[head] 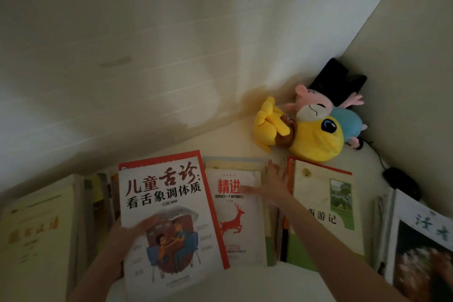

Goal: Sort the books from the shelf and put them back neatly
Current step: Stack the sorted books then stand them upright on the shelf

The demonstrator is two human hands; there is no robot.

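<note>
At your far left a pale yellow-green book [36, 225] lies flat on the table [245, 284], with a few upright spines [103, 193] just beside it. Your left hand [127, 230] grips the red-bordered tongue-diagnosis book [169, 206] at its lower left edge, thumb on the cover and fingers curled beneath, holding it tilted above the piles. To its right sits a stack topped by the deer-cover book [239, 216]. Your right hand [274, 184] reaches over that stack's far right corner with fingers straight and spread, holding nothing; motion blur hides whether it touches. Beyond it lies the Journey to the West book [326, 211], then a calligraphy-cover book [421, 247] at the far right. You seem to be mid-sort, choosing a pile for the book in hand. The next move likely calls for squaring a stack with the free hand, then laying the book flush. Plush toys [308, 130] fill the corner behind, and a black mouse [402, 182] with its cable lies near the right piles, crowding any stack pushed back.
</note>
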